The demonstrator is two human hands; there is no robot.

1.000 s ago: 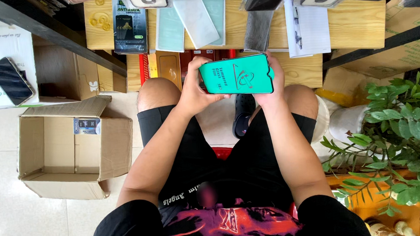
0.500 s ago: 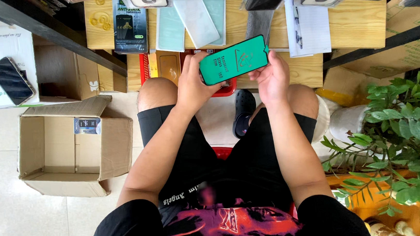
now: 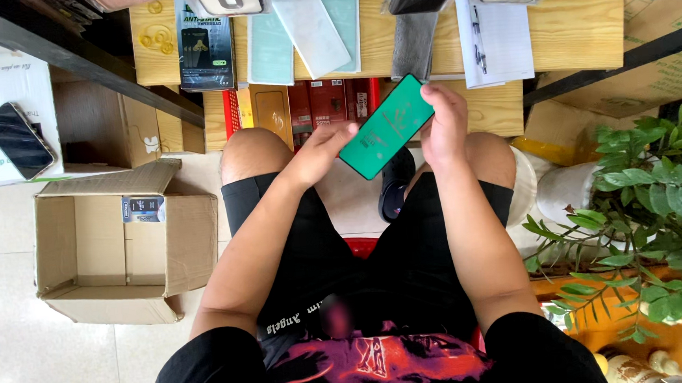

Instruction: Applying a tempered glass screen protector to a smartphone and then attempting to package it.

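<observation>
Head view: green flat packet point(image 3: 386, 126) held above the knees, long axis tilted up-right toward the wooden bench point(image 3: 568, 32) edge; right hand point(image 3: 445, 122) pinches its upper end, left hand point(image 3: 319, 152) supports the lower.

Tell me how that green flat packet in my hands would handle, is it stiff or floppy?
The green packet probably stays fairly stiff: it lies straight between the left hand and the right hand with no sag. It looks thin and flat, so likely light. Its smooth, glossy face may be slippery, and anything that thin could crack if bent.

Tilted flat green packet point(image 3: 386, 126)
</observation>
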